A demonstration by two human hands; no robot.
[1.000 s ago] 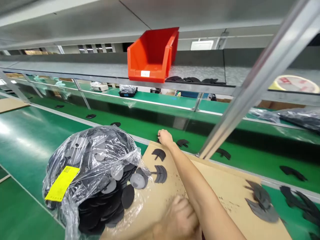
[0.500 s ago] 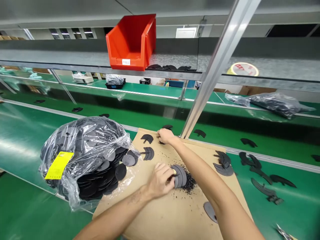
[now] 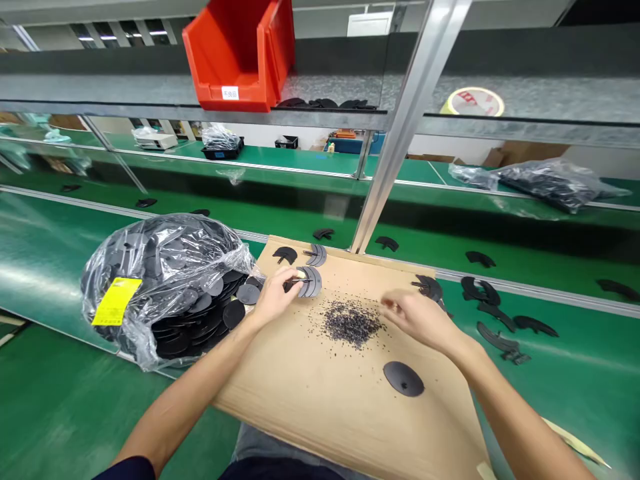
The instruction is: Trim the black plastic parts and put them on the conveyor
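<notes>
My left hand (image 3: 277, 294) pinches a small stack of black slotted half-discs (image 3: 309, 282) down on the cardboard sheet (image 3: 320, 400), near its far left. My right hand (image 3: 416, 317) hovers over the sheet's right side with fingers curled together; what they hold, if anything, is too small to name. Between the hands lies a heap of black crumbs (image 3: 353, 323). A whole black disc (image 3: 403, 378) lies flat in front of my right hand. More cut pieces (image 3: 317, 253) sit at the sheet's far edge.
A clear plastic bag of black discs (image 3: 165, 280) with a yellow label lies left of the cardboard. Black offcuts (image 3: 493, 313) are scattered on the green conveyor belt to the right. A slanted metal post (image 3: 395, 133) rises behind; a red bin (image 3: 240, 53) sits on the shelf above.
My left hand carried the stack of half-discs from the crumb heap to the far left of the sheet. My right hand drew back from the far edge to the right side.
</notes>
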